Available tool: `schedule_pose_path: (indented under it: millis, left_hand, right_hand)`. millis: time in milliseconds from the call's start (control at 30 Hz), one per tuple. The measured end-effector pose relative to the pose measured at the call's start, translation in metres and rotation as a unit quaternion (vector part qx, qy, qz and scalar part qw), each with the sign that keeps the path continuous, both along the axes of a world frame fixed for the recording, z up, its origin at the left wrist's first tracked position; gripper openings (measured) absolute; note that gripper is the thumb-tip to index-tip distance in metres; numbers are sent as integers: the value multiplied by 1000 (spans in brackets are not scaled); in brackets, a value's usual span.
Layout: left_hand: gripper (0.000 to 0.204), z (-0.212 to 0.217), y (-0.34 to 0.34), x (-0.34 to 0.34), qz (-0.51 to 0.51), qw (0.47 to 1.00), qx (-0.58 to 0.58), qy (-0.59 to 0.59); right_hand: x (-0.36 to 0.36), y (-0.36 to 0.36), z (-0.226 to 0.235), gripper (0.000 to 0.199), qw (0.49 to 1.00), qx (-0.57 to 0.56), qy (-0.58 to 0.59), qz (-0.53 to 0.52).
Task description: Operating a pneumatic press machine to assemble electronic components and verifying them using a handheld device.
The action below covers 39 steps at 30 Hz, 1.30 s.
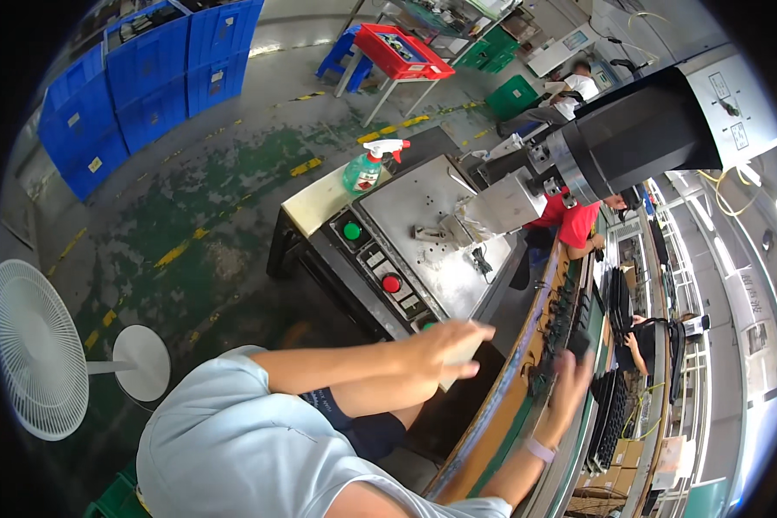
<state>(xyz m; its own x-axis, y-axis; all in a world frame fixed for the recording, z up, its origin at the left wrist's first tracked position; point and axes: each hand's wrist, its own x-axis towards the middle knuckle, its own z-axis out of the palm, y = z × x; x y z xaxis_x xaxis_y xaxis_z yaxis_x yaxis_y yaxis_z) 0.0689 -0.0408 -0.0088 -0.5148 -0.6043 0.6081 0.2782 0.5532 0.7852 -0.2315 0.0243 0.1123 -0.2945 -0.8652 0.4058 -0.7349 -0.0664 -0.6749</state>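
My left hand (445, 345) is stretched out over the front edge of a press machine's control panel (380, 263). Its fingers are closed on a pale flat piece (459, 371), which is blurred. My right hand (570, 380), with a light wristband, reaches to the conveyor line (527, 363) and touches a dark part (578, 344) lying there. Motion blur hides whether the fingers grip it. More dark parts lie in a row along the belt.
The press has a metal work plate (423, 224), a green button (351, 230), a red button (391, 283) and a big black motor housing (639, 138). A green spray bottle (364, 168) stands on a side table. A white fan (39, 350), blue crates (147, 78), a red crate (401, 50) and co-workers (578, 220) are around.
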Motion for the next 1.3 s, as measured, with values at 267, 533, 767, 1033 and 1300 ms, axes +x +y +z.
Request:
schedule_pose_path:
  millis: [267, 533, 767, 1033, 1300]
  left_hand:
    - [23, -37, 34, -8, 126, 969, -161, -137]
    - [20, -13, 26, -22, 41, 966, -140, -214]
    - [19, -8, -10, -8, -102, 988, 51, -103]
    - [27, -39, -216, 14, 222, 967, 117, -34]
    - [72, -38, -320, -26, 16, 983, -20, -179]
  right_hand:
    - [-239, 227, -29, 51, 762, 302, 241, -520]
    - [-252, 205, -79, 64, 819, 248, 184, -483]
    - [-258, 77, -133, 87, 881, 225, -24, -415]
    - [-221, 31, -80, 75, 799, 391, 93, -448]
    - [-92, -5, 21, 68, 943, -56, 264, -196]
